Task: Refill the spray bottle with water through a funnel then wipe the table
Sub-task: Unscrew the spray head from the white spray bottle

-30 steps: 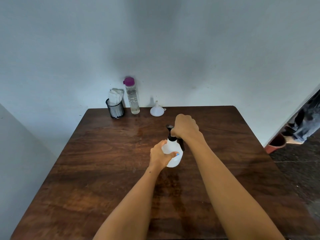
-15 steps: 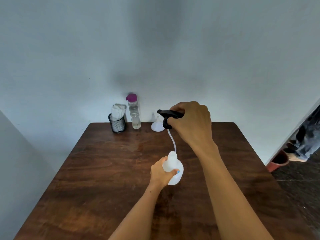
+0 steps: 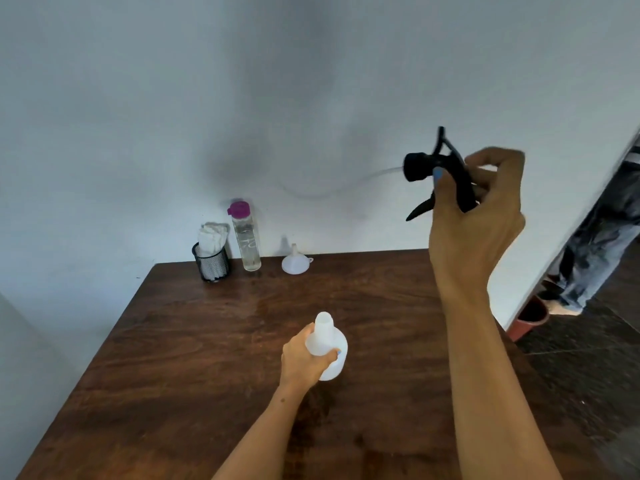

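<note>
No legible text, label or number on any item in view.

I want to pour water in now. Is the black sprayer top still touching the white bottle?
Apart. The head view shows the right hand holding the sprayer high, clear of the bottle on the table.

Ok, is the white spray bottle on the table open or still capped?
Open. The spray bottle stands upright with a bare neck, gripped by the left hand, while the right hand holds the black spray head up high.
</note>
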